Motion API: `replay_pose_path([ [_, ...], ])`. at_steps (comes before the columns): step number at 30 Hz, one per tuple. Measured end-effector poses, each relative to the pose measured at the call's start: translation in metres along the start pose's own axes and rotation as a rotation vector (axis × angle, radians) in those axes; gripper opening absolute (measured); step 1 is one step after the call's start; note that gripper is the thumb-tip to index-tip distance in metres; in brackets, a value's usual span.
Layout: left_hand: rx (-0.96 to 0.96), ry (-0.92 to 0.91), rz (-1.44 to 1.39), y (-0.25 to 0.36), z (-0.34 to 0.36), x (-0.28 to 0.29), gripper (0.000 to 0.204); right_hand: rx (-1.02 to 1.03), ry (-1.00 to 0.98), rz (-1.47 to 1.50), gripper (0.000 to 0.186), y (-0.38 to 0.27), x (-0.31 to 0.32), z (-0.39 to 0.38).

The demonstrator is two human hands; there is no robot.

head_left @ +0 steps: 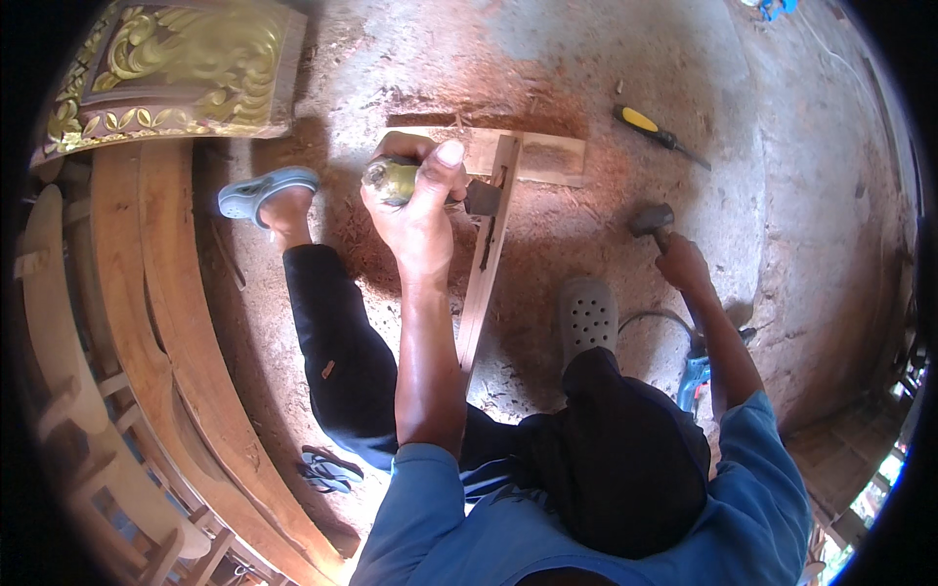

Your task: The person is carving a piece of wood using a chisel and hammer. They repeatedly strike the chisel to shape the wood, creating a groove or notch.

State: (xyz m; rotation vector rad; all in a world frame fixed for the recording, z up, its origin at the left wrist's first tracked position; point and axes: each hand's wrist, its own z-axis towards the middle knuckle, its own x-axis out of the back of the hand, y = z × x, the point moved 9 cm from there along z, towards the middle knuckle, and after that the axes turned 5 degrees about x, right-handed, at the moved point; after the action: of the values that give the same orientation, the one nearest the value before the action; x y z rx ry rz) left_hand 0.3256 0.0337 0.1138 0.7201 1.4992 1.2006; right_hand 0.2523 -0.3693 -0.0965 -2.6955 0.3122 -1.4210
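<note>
My left hand (415,215) is wrapped round the rounded yellowish handle of a chisel (482,198), thumb on top. The chisel's broad metal blade reaches right, to a narrow wooden strip (477,313) with dark slots cut along it. Its far end rests on a wooden block (554,158) lying crosswise on the floor; the near end runs back toward my legs. Out to the right, apart from the strip, my right hand (682,265) grips a hammer (649,220) by its handle, the dark head pointing away from me.
A screwdriver (640,120) with a yellow-black handle lies far right. A blue power tool (695,379) with a cable sits below my right arm. Long planks (191,322) and a carved gold panel (195,63) line the left. Flip-flops (330,471) lie by my left leg. Wood shavings litter the floor.
</note>
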Motion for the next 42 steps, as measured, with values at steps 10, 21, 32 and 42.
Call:
replay_pose_path([
  [10,0.005,-0.004,0.011,-0.001,-0.002,-0.002,0.025,0.387,0.148,0.553,0.023,-0.142,0.172,-0.036],
  [21,-0.075,0.034,0.203,-0.002,-0.014,-0.015,0.023,1.222,0.318,0.685,0.021,-0.316,0.322,-0.154],
  [32,0.147,-0.079,0.091,-0.030,-0.027,-0.017,0.034,0.960,-0.057,-0.072,0.013,-0.342,0.246,-0.111],
  [42,0.103,0.016,0.134,-0.014,0.003,-0.027,0.016,1.347,0.395,0.563,0.020,-0.345,0.385,-0.198],
])
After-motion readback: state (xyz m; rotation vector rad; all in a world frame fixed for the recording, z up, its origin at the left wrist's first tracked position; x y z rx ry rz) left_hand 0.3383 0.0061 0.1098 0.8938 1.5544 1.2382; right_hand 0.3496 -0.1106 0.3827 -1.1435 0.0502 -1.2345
